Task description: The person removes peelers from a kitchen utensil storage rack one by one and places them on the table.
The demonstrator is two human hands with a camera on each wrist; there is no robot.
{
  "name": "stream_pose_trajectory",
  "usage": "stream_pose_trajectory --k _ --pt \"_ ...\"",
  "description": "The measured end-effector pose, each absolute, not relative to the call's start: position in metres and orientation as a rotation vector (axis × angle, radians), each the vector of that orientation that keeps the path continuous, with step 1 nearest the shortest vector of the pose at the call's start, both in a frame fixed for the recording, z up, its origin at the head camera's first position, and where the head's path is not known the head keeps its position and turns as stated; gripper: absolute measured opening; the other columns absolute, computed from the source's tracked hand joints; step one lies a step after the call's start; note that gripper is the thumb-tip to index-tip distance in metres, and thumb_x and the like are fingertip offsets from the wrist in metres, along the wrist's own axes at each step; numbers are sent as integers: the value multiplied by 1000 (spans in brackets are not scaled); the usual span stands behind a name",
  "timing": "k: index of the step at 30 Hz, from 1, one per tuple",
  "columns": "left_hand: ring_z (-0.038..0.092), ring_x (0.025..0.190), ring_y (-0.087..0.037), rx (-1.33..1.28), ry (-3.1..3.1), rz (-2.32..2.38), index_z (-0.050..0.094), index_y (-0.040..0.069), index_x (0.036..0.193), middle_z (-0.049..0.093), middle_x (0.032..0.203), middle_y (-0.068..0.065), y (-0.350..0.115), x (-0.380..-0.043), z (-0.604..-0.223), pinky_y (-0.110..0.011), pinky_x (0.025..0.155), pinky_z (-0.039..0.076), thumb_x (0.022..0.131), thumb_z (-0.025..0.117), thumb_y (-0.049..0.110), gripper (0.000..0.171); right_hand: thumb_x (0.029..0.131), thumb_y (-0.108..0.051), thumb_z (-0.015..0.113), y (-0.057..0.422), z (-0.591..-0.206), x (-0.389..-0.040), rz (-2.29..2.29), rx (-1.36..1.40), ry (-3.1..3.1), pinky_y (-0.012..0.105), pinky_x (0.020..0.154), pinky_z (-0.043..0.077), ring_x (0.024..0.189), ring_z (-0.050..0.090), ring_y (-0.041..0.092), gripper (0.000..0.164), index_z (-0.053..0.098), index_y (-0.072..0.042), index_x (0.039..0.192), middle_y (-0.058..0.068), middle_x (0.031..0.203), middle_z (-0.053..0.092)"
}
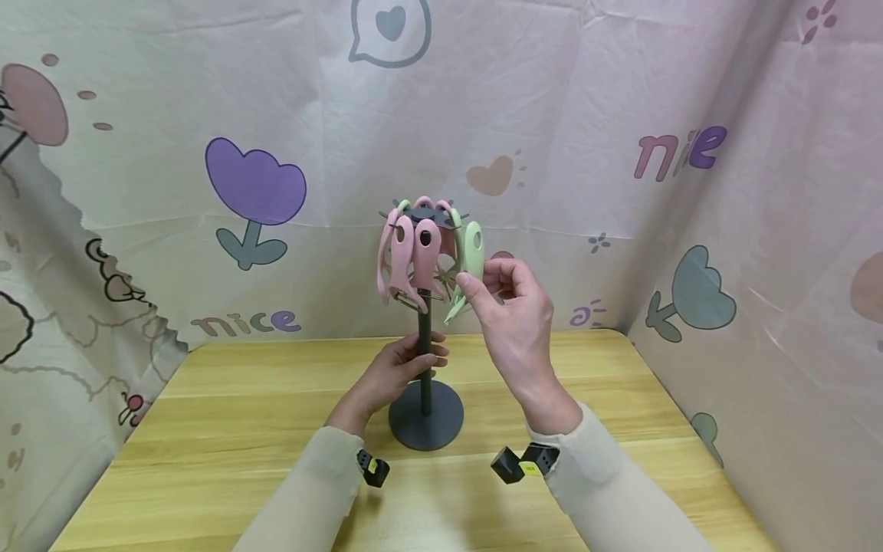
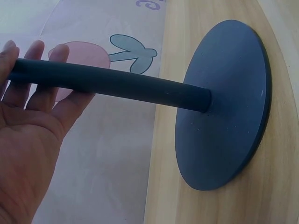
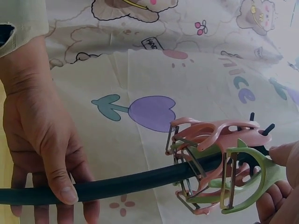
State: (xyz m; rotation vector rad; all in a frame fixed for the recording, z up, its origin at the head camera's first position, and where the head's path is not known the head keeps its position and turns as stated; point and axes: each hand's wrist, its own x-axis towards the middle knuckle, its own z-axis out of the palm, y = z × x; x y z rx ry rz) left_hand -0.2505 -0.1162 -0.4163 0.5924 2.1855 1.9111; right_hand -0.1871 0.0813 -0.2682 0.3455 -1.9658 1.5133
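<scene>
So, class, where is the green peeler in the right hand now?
In the head view, the green peeler is at the upper right of the stand, right of the two front pink peelers, pinched by the right hand.

Pale green Y-peeler (image 1: pixel 473 262) beside a black hook stand (image 1: pixel 425 322)
Peeler points blade-end down, its holed handle up near the hooks; stand is upright on a round base.

Head view looks forward and down; close wrist views from opposite sides share the pole (image 2: pixel 140 87).
</scene>
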Motion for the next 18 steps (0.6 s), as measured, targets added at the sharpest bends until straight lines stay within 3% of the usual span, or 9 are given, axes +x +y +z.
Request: stream_pose_trajectory --k 9,18 --pt "70 125 -29 601 2169 1927 62 15 142 67 139 -19 -116 -250 -416 -51 111 53 107 63 22 36 94 -28 83 86 -275 -189 1504 330 -1976 31 74 50 87 60 19 32 68 -7 112 5 97 67" --pt "69 126 -28 598 2166 1927 62 16 142 68 139 -16 -115 -251 -416 -50 112 53 107 64 24 36 91 -31 85 94 -285 -193 1463 298 -1990 26 68 48 82 59 18 34 68 -7 109 5 94 68"
